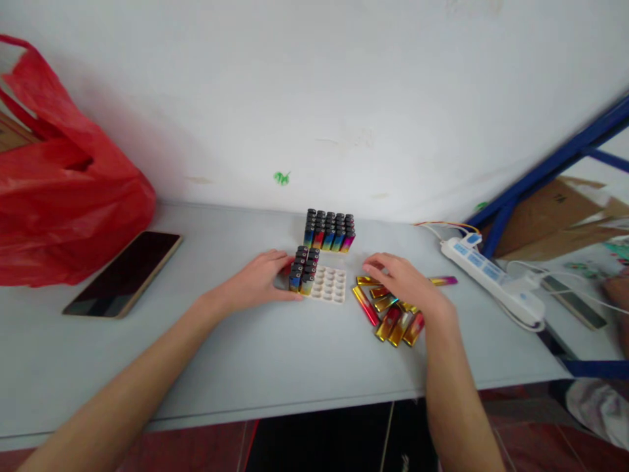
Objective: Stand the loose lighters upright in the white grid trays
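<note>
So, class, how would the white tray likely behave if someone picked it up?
The white tray would probably feel heavier at its left end, since its lighters stand only there. They might tip or lean if it tilted, being tall and narrow. The tray itself looks thin, so could be light.

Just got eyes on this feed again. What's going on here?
A person's bare hands are at work over a grey table. The left hand is against upright, black-topped lighters at the left end of a white tray. The right hand is over loose, shiny gold-and-red pieces; whether it holds one is unclear. Another upright group stands behind the tray, near the wall.
</note>
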